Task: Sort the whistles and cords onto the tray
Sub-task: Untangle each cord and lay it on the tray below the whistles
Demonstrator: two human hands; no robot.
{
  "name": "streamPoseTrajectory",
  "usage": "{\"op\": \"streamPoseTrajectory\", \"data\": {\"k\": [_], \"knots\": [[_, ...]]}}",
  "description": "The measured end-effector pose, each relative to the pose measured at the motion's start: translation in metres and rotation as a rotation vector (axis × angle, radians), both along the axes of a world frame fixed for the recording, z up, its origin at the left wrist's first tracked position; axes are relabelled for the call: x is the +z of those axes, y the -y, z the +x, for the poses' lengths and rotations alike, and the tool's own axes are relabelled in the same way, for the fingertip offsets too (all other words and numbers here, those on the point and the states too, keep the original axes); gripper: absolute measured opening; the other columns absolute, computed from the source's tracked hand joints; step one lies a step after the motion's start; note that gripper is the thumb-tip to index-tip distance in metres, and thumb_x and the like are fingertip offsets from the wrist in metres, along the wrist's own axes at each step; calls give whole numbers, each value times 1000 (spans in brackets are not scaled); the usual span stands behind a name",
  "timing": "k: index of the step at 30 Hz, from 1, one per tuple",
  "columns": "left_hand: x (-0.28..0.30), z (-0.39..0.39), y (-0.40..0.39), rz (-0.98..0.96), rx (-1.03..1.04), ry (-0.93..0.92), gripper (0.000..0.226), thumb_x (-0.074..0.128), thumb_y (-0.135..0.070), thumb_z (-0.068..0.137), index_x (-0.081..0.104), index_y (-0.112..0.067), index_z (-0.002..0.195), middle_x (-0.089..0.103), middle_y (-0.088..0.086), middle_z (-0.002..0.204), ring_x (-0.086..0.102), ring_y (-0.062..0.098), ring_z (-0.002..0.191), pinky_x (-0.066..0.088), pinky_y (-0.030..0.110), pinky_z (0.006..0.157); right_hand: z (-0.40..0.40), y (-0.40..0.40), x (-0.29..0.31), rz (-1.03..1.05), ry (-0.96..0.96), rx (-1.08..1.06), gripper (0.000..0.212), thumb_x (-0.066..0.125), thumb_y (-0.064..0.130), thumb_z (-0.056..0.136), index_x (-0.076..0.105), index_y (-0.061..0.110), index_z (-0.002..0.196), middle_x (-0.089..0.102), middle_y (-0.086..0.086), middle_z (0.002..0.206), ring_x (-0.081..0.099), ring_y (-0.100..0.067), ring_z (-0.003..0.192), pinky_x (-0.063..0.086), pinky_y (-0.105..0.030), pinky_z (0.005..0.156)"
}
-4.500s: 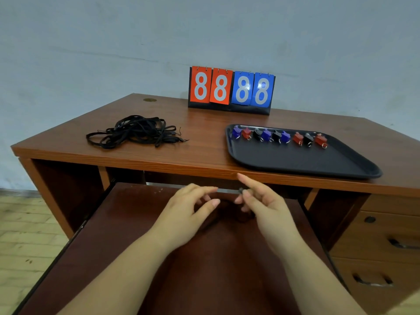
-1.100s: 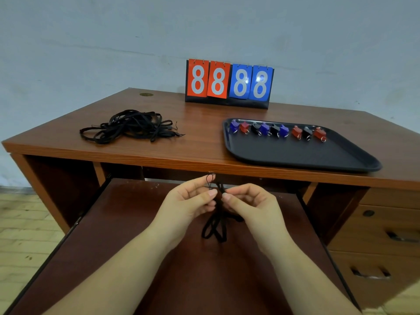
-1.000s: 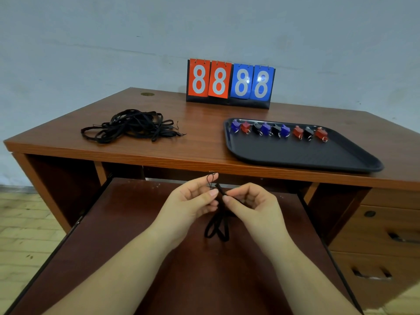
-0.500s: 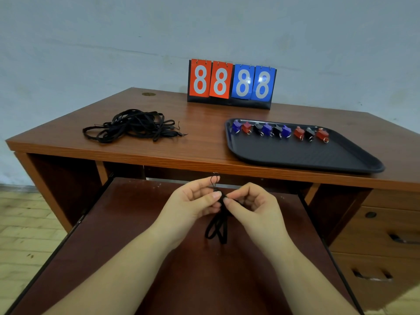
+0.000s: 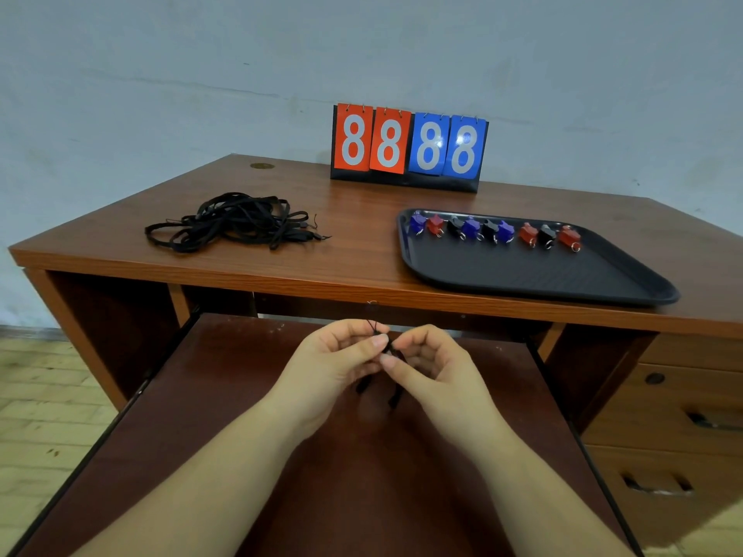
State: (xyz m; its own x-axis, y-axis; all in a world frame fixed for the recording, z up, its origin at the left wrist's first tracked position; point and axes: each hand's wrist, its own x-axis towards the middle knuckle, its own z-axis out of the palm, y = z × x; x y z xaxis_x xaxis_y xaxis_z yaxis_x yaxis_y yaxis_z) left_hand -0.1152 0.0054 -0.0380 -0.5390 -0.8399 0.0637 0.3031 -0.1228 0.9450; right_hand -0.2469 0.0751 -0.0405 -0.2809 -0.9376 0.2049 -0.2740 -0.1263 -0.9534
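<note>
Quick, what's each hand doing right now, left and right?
Left hand: closed, pinching the black cord at its thin loop end.
Right hand: closed, pinching the same cord from the other side.

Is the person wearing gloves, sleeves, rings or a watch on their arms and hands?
Nothing is worn. The left hand and right hand are bare, with no gloves, rings or watch, and both forearms are uncovered, with no sleeves in view. The fingernails look short and unpainted.

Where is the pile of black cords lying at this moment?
In the head view the pile of black cords lies on the left part of the desk top, left of the black tray and in front-left of the scoreboard.
</note>
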Motion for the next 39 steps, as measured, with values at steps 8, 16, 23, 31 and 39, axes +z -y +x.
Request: {"op": "streamPoseTrajectory", "data": {"k": [8,16,23,31,39], "knots": [[0,0,-3,-111,58,24,14,69,-19,66,75,-19,79,72,-1,81,67,10,82,53,20,76,-1,0,0,21,-53,-12,48,69,26,83,47,42,122,66,14,109,56,7,107,42,-9,88],[-4,-1,2,-91,121,41,13,61,-5,84,69,-15,87,69,-4,72,62,7,71,52,20,72,-1,1,4,-2,134,42,17,62,10,88,67,23,98,64,7,67,53,-6,50,51,-24,58],[1,9,22,120,358,-121,11,59,-5,87,66,-11,93,66,2,81,65,9,73,57,19,72,-21,0,8,116,-174,-19,19,61,25,89,70,38,100,65,17,64,53,7,51,35,-9,52],[6,16,29,98,469,-172,10,59,-3,87,65,-11,91,64,2,82,67,8,72,57,19,71,-39,-3,21,-121,128,-240,9,71,11,79,73,19,75,64,6,56,52,-6,48,48,-15,55],[27,24,36,5,526,-157,14,61,-3,85,66,-14,92,66,3,87,67,12,78,55,15,66,-49,-12,61,-128,308,-218,9,68,1,78,71,9,81,73,-4,72,71,-13,71,58,-21,70]]}}
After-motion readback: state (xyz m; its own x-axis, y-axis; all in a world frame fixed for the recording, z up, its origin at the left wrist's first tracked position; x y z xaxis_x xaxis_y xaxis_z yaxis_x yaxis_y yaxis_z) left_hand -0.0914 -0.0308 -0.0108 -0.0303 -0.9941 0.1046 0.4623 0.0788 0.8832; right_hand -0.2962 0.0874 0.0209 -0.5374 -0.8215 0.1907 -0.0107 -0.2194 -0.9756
